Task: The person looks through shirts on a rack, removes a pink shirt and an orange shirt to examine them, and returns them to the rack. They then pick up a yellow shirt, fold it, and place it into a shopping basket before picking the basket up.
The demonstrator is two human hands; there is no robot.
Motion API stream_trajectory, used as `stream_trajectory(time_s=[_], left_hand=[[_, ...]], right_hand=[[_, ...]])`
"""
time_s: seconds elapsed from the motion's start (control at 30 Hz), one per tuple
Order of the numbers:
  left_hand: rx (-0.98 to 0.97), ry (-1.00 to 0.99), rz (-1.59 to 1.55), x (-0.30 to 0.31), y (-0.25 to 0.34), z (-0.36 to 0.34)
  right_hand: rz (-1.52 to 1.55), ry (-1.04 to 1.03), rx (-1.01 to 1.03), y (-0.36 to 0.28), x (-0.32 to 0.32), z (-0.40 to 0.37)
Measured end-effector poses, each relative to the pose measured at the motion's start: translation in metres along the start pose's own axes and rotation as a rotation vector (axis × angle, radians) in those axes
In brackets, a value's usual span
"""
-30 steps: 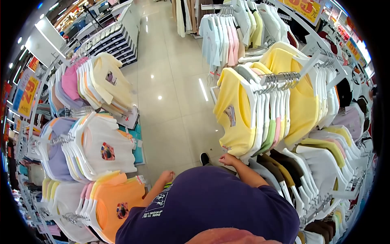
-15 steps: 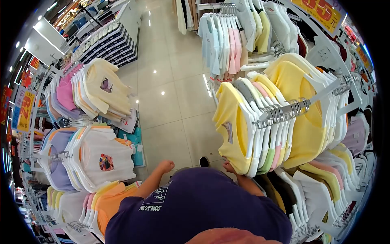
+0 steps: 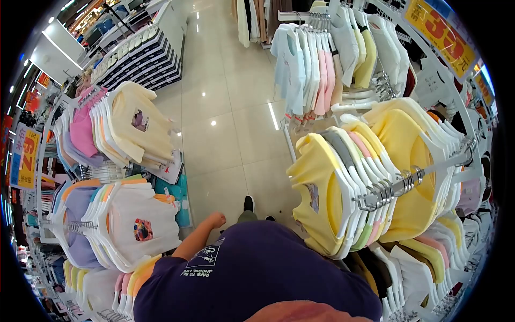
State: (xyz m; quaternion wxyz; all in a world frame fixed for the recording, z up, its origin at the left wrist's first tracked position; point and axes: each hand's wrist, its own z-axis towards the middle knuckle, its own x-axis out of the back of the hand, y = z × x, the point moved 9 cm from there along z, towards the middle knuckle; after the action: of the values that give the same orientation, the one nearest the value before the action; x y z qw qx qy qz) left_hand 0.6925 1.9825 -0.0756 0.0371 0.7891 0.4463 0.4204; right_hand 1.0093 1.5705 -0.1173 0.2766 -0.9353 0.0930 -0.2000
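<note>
My left hand [image 3: 217,219] hangs low in front of my body over the aisle floor. Its fingers look curled in, and nothing shows in them. My right hand is out of sight; the yellow T-shirt [image 3: 316,185] at the near end of the right-hand rack covers the place beside my body. That shirt hangs from a white hanger on a metal arm [image 3: 399,185], with grey, pink and more yellow tops behind it. Left of my left hand, a white T-shirt with a printed picture [image 3: 142,225] hangs on the left rack, apart from the hand.
A tiled aisle [image 3: 214,139] runs forward between the racks. Cream T-shirts [image 3: 137,115] hang ahead on the left, past them stacked shoe boxes [image 3: 158,61]. Light blue and pink tops [image 3: 306,70] hang ahead on the right. Price signs [image 3: 442,35] stand above the racks.
The near racks have shifted down in view, as in a step forward, and a shoe shows further out. My right hand, seen by the yellow shirt before, is now hidden.
</note>
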Motion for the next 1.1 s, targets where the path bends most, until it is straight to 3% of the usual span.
stream_trajectory(time_s=[0.13,0.27,0.43,0.63,0.77,0.97,1.1], left_hand=[[0.051,0.044,-0.073,0.023,-0.038,0.020],[0.060,0.028,0.044,0.070,-0.048,0.036],[0.076,0.252,-0.138,0.124,-0.066,0.025],[0.191,0.121,-0.141,0.089,-0.124,0.015],[0.412,0.037,-0.196,0.035,-0.183,0.002],[0.473,0.062,-0.254,0.022,-0.194,0.004],[0.512,0.089,-0.265,0.048,-0.177,0.025]], right_hand=[[-0.033,-0.001,0.001,-0.043,0.008,0.019],[-0.149,-0.085,0.027,-0.106,0.007,0.054],[-0.286,-0.154,0.070,-0.192,0.003,0.097],[-0.380,-0.202,0.126,-0.275,-0.011,0.134],[-0.436,-0.237,0.148,-0.317,-0.015,0.155],[-0.527,-0.298,0.164,-0.365,-0.007,0.201],[-0.578,-0.343,0.187,-0.395,0.005,0.241]])
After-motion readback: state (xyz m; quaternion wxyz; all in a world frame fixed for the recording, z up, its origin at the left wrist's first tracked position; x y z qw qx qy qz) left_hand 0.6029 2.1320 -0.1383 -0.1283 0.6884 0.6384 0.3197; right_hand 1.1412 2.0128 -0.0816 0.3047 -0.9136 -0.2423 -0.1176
